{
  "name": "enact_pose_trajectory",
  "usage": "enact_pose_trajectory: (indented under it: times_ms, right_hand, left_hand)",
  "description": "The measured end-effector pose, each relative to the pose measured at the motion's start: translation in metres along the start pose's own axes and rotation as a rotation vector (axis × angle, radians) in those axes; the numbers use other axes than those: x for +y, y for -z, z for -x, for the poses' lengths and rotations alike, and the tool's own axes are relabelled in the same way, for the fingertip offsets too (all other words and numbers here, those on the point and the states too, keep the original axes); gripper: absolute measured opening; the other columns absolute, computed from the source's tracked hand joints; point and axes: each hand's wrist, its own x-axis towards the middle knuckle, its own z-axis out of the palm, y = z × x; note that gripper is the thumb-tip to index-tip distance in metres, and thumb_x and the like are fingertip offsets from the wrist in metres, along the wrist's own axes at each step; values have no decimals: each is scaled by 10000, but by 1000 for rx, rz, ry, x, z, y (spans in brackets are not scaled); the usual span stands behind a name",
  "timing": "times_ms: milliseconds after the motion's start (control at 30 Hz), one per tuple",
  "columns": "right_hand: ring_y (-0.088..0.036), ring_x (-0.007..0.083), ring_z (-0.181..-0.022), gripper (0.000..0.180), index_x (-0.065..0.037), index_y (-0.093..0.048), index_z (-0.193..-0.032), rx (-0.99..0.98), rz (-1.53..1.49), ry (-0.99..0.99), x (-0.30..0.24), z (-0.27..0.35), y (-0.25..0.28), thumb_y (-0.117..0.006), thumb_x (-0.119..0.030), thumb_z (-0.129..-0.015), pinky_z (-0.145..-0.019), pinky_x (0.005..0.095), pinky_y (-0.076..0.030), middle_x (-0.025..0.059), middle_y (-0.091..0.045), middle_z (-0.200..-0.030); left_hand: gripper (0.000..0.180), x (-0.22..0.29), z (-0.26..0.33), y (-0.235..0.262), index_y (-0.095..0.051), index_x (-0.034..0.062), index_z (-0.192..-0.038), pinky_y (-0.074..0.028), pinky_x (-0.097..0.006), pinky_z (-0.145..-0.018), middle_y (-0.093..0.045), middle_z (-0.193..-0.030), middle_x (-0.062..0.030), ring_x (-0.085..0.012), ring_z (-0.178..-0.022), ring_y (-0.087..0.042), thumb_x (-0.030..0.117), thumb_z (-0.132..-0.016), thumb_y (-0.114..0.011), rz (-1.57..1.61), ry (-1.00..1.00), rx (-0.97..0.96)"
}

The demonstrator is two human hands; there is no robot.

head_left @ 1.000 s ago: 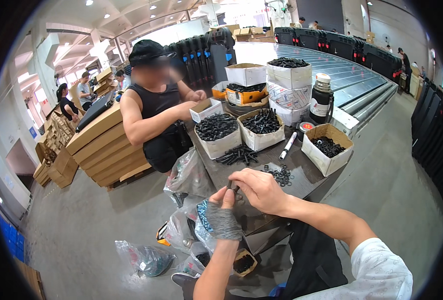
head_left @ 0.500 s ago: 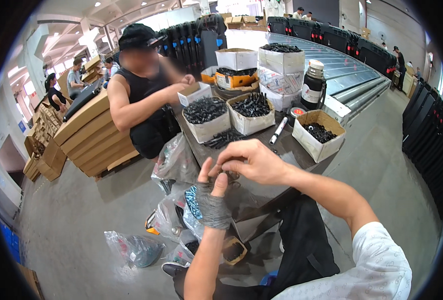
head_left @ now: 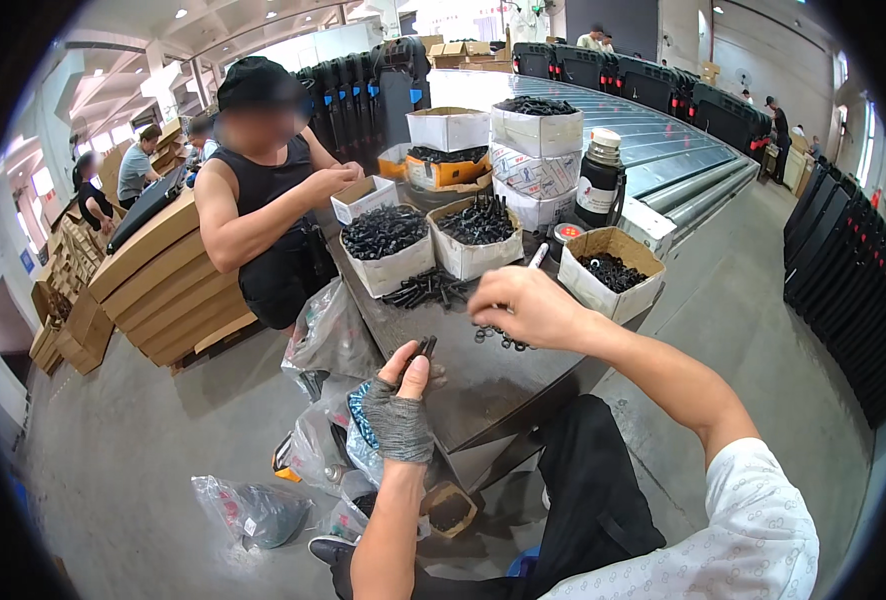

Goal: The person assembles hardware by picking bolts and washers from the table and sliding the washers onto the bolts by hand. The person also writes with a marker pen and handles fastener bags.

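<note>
In my left hand (head_left: 403, 410), which wears a grey fingerless glove, several slim black rods (head_left: 424, 348) are gripped between fingers and thumb, their ends sticking up. My bare right hand (head_left: 523, 305) is over the table (head_left: 483, 390), its fingers curled downward together; whatever lies between the fingertips is hidden. Small black rings (head_left: 508, 340) lie scattered on the tabletop just under it. Beyond the hands, a loose heap of black rods (head_left: 428, 288) lies before two white boxes, a left box (head_left: 393, 268) and a middle box (head_left: 478, 258), both heaped with small black parts.
An open box (head_left: 618, 300) of small black parts stands on the right, near a black flask (head_left: 600, 185) and a white marker (head_left: 538, 256). A co-worker (head_left: 268, 190) sits across, hands at a small white box (head_left: 363, 200). Plastic bags (head_left: 253, 510) lie on the floor.
My right hand has moved away from my left, rightward to above the rings. My left hand has lowered slightly, and the rods in it now show. The head view has shifted a little.
</note>
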Motion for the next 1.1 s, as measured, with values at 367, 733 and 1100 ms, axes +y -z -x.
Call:
enact_pose_trajectory:
  times_ms: [367,733,1100]
  right_hand:
    - [-550,246,-946,98,-77,-726,-866,-65,388,94,23,26,-47,-661,-90,-793,-814,373,-452,52,-627,-925]
    - [-567,292,-915,114,-45,-701,-906,-4,103,69,16,28,-47,-669,-38,-797,-833,395,-479,88,-646,-912]
    - [-573,287,-946,273,-31,-704,-993,48,226,60,20,50,-1,-623,44,-743,-866,390,-478,76,-646,-984]
  left_hand:
    - [345,-2,-1,0,-622,-23,-1223,-554,-298,-786,-699,-1043,-125,-180,-842,-669,132,-925,-697,12,-9,-23]
    - [345,0,-1,1,-617,-17,-1226,-555,-306,-788,-702,-1039,-135,-193,-835,-677,136,-926,-692,15,16,-58]
    - [373,1,0,2,-609,-14,-1234,-550,-305,-784,-691,-1051,-129,-190,-836,-669,158,-918,-706,35,22,-63]
